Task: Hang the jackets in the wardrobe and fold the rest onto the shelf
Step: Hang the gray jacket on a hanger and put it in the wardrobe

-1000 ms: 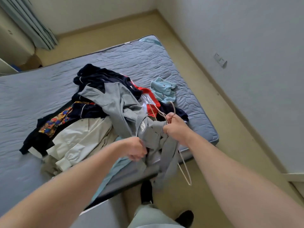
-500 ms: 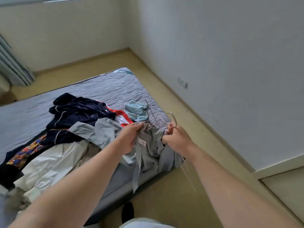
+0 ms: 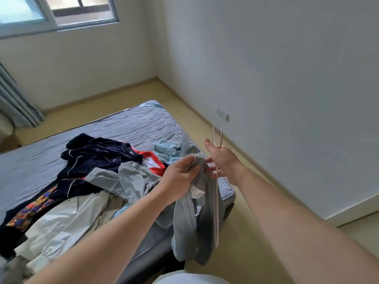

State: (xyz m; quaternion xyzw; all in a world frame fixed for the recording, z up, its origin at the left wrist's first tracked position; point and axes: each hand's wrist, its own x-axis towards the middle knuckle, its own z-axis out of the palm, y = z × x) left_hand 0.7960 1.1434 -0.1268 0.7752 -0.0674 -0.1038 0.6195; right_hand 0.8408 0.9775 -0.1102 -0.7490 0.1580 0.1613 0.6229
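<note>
A grey jacket hangs lifted over the near corner of the mattress, its far part still trailing on the clothes pile. My left hand grips its collar. My right hand holds a pale hanger by its neck, with the hook sticking up above my fingers and the frame running down beside the jacket. On the mattress lie a navy garment, a cream jacket, a colourful patterned piece, a red-trimmed garment and a light blue garment.
The mattress lies on a yellowish floor. A white wall with a socket runs along the right. A window and a grey curtain are at the far left. No wardrobe is in view.
Both hands have raised the grey jacket and hanger higher off the mattress. My left hand moved up to the collar, close to my right hand. My view has tilted upward, showing the window.
</note>
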